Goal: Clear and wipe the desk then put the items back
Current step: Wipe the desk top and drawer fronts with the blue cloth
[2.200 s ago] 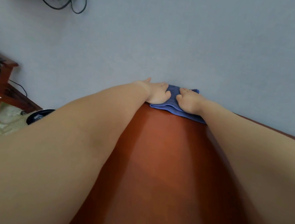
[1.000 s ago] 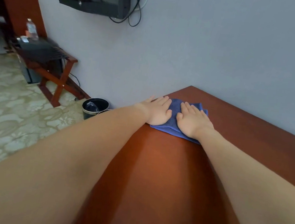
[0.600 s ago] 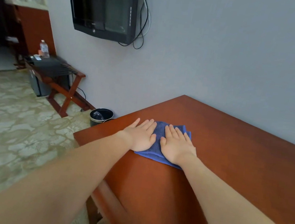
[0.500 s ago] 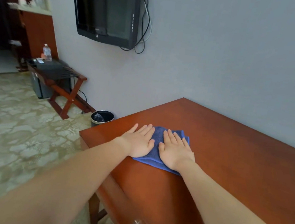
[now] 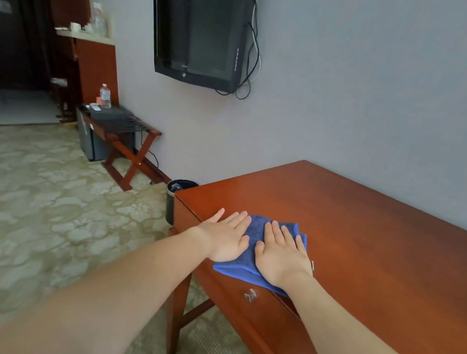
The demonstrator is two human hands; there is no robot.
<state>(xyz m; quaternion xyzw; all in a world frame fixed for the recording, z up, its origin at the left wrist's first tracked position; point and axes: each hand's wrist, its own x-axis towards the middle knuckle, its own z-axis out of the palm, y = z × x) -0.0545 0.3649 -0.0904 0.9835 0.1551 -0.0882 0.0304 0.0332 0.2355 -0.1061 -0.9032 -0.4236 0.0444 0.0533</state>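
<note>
1. Head view: both palms were pressed flat, fingers spread and nothing clasped, on the blue cloth (image 5: pixel 254 239); the left hand (image 5: pixel 226 239) lay half on cloth, half on wood, and the right hand (image 5: pixel 282 256) wholly on it.
2. Under the palms, the cloth was seen at the desk (image 5: pixel 378 253) front edge, its near fold overhanging above the drawer knob (image 5: pixel 250 294).
3. Even downward pressure was judged necessary, with overlapping strokes kept clear of the edge so the cloth was not dragged off.
4. Beyond the fingertips, bare wood reached the wall; left of the left hand, a bin (image 5: pixel 179 189) stood by the desk corner.
</note>
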